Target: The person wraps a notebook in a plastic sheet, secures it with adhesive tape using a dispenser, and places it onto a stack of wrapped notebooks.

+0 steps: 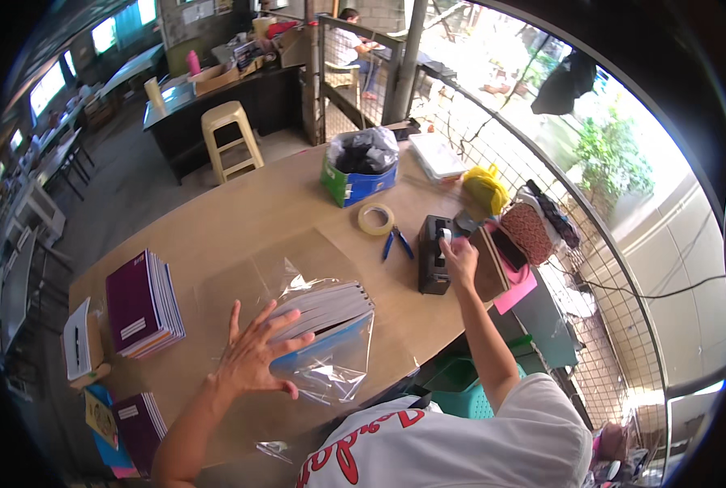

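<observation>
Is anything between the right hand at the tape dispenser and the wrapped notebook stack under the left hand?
Nothing visible. Bare table lies between the right hand on the black tape dispenser and the notebook stack. The pliers lie farther back.

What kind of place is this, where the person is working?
Probably a small packing workshop or stockroom. On the long wooden table lie stacks of notebooks, a black tape dispenser under the right hand, and clear plastic wrap around a stack under the left hand.
</observation>
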The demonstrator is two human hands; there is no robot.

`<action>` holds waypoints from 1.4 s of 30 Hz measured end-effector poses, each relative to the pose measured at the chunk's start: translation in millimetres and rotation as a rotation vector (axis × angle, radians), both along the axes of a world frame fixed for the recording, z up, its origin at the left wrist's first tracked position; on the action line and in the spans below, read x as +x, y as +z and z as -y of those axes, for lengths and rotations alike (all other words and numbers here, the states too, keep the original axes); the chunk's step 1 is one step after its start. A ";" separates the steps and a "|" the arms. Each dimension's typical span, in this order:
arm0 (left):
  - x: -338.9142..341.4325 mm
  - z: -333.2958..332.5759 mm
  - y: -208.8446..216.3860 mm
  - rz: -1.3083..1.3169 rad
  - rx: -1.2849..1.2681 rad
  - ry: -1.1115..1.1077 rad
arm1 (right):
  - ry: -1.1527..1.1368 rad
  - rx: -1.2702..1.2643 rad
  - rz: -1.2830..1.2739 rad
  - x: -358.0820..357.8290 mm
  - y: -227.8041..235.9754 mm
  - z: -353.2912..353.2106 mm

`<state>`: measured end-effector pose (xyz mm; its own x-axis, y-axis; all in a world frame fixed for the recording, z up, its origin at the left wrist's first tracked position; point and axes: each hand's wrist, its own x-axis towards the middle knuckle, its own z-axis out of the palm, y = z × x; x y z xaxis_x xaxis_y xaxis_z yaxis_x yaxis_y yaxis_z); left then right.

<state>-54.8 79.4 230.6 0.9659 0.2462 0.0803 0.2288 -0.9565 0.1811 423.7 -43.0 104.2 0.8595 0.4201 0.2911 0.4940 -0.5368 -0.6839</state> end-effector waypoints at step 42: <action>21.4 57.8 38.0 1.052 -0.537 0.152 | 1.457 -0.070 0.209 -185.2 156.4 10.6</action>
